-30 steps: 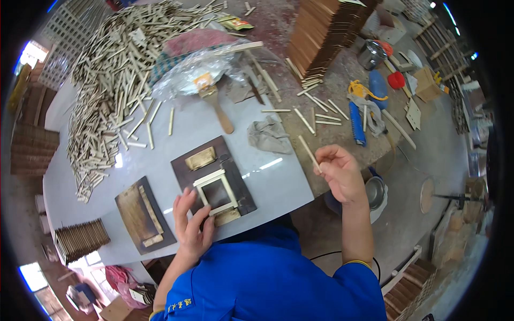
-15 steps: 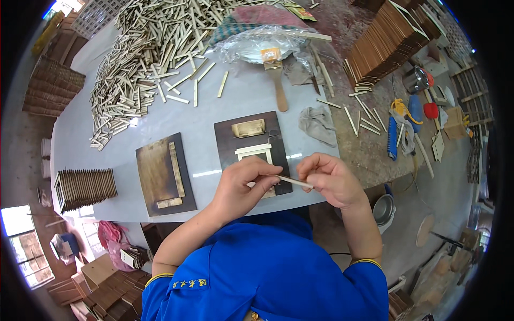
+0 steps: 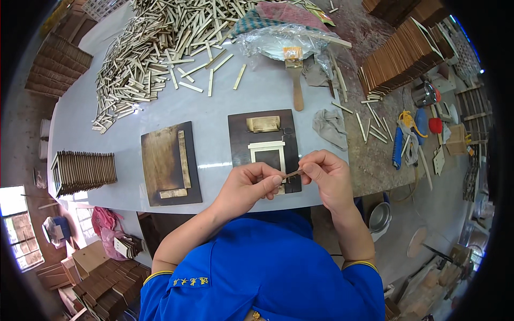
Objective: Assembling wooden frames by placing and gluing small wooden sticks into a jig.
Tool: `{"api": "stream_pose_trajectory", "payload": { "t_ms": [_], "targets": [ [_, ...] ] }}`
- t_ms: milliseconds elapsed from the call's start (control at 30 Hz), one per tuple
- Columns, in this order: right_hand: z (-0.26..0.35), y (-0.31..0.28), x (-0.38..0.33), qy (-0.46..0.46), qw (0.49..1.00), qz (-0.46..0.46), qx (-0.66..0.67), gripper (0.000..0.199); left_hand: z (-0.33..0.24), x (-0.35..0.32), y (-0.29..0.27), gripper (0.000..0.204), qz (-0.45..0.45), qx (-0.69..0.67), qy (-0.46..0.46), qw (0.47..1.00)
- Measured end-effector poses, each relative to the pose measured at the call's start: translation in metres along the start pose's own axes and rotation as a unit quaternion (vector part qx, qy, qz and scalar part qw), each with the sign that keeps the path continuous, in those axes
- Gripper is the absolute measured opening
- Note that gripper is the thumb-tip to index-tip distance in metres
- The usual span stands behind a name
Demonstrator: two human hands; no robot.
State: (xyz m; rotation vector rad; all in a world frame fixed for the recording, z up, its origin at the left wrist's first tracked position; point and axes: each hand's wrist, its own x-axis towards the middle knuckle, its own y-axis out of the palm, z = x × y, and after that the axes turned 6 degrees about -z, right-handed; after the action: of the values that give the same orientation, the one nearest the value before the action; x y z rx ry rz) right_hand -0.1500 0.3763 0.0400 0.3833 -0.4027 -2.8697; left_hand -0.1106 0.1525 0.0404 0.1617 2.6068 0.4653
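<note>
A thin wooden strip point(image 3: 292, 174) spans the gap between my two hands. One end is pinched by the thumb and fingers of my left hand point(image 3: 252, 187); the other is gripped by my right hand point(image 3: 329, 179). Both hands hover over the near edge of a dark square board point(image 3: 241, 124). On that board pale strips point(image 3: 267, 145) are laid out in a frame shape, its near side hidden by my left hand. A pale wooden block point(image 3: 263, 124) sits farther up the same board.
Left of it lies another dark board with a brownish panel point(image 3: 160, 160) and two edge strips. A row of assembled frames point(image 3: 85, 172) stands farther left. Loose strips point(image 3: 160, 53) are heaped at the back. A brush point(image 3: 297, 88) rests by a plastic-wrapped bowl; a grey cloth point(image 3: 330, 128) lies nearby.
The strip has been turned, so a darker, narrower side now shows. My hands have come closer together, the right one rising slightly. The whole view has shifted a little.
</note>
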Motion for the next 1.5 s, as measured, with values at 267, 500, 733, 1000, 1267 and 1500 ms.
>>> {"api": "stream_pose_trajectory", "payload": {
  "t_ms": [267, 500, 733, 1000, 1267, 1500],
  "targets": [
    [0.0, 0.0, 0.003, -0.009, 1.0, -0.014, -0.025, 0.015, -0.001, -0.003, -0.005, 0.019, 0.038, -0.033, -0.013, 0.999],
    [-0.005, 0.018, 0.001, -0.083, 0.995, -0.024, -0.057, 0.039, 0.0, 0.0, -0.005, 0.023, 0.032, -0.048, -0.029, 0.998],
    [-0.004, 0.024, 0.005, -0.094, 0.993, 0.004, -0.076, 0.052, 0.002, 0.003, -0.009, 0.025, 0.042, -0.09, -0.026, 0.995],
    [0.0, 0.032, 0.009, -0.104, 0.986, 0.026, -0.131, 0.046, 0.002, 0.006, -0.01, 0.023, 0.032, -0.108, -0.033, 0.993],
    [0.001, 0.037, 0.017, -0.109, 0.989, -0.001, -0.095, 0.042, 0.004, 0.006, -0.017, 0.019, 0.029, -0.123, -0.044, 0.991],
    [0.008, 0.024, 0.025, -0.12, 0.983, -0.016, -0.137, 0.035, 0.006, 0.007, -0.019, 0.019, 0.015, -0.13, -0.058, 0.99]
  ]
}}
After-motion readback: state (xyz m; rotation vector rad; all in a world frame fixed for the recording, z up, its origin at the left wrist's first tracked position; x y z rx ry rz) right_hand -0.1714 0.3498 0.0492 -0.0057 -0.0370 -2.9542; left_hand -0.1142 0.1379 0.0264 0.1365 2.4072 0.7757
